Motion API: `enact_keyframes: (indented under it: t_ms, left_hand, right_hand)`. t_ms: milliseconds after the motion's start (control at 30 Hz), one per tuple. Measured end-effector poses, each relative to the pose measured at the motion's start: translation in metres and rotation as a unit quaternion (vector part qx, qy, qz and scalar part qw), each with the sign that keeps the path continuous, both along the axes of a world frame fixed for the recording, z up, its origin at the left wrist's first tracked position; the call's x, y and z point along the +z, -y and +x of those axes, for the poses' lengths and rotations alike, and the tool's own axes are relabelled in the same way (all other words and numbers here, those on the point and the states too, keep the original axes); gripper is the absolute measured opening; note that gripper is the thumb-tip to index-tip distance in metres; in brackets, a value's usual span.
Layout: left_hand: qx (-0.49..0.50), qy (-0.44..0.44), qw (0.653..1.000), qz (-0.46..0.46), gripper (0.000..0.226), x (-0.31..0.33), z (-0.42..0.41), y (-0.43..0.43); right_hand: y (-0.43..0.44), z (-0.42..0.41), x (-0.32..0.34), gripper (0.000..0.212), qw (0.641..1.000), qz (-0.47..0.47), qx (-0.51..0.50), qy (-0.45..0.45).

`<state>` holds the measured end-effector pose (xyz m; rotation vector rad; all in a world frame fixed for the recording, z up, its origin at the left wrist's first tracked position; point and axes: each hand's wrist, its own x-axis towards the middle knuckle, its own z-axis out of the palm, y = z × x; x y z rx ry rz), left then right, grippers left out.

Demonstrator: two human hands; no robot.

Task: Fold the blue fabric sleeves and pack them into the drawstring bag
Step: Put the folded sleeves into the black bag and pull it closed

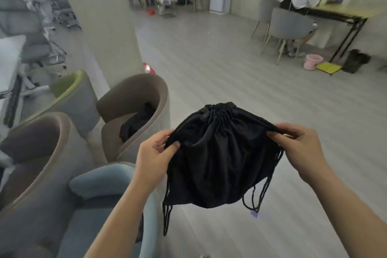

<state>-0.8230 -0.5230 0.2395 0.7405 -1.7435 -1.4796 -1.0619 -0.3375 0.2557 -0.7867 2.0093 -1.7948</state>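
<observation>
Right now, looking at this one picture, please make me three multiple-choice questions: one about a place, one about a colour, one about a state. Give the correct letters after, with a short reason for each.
1. Where is the drawstring bag?
A. Lying on the floor
B. Held up in the air between the two hands
C. Resting on the seat of a chair

2. What colour is the bag?
A. Black
B. Blue
C. Yellow

3. How is the mouth of the bag?
A. Spread wide open
B. Gathered shut in pleats
C. Turned inside out

Answers:
1 B: the left hand and the right hand each pinch one side of it, above the floor.
2 A: the cloth and the hanging cords are all black.
3 B: the top edge is bunched into tight folds, and no opening shows.
</observation>
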Motion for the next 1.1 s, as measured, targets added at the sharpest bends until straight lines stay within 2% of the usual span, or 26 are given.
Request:
enact_keyframes:
  t_ms: [267,467,667,833,1033,1100]
  left_hand:
    - [-0.051,-0.004,0.999,0.000,0.033,0.011,-0.148,0.127]
    - [-0.046,0.013,0.999,-0.018,0.031,-0.005,-0.255,0.228]
    - [0.007,0.046,0.999,-0.010,0.042,-0.005,-0.345,0.320]
    - [0.044,0.063,0.997,-0.020,0.032,0.002,-0.415,0.416]
    - [0.091,0.059,0.994,0.000,0.036,-0.024,-0.490,0.557]
    - [0.100,0.049,0.994,0.008,0.044,-0.035,-0.518,0.612]
  right_hand:
    - [0.095,-0.119,0.012,0.038,0.997,0.026,-0.064,-0.028]
    - [0.193,-0.227,-0.013,0.020,0.996,0.011,-0.088,0.000]
    - [0.311,-0.338,-0.022,0.017,0.998,0.015,-0.046,0.039]
    - [0.432,-0.421,-0.017,0.021,0.999,0.015,0.008,0.050]
    - [0.589,-0.503,-0.031,0.026,0.998,0.021,0.044,0.045]
    - [0.645,-0.530,-0.035,0.028,0.998,0.033,0.050,0.036]
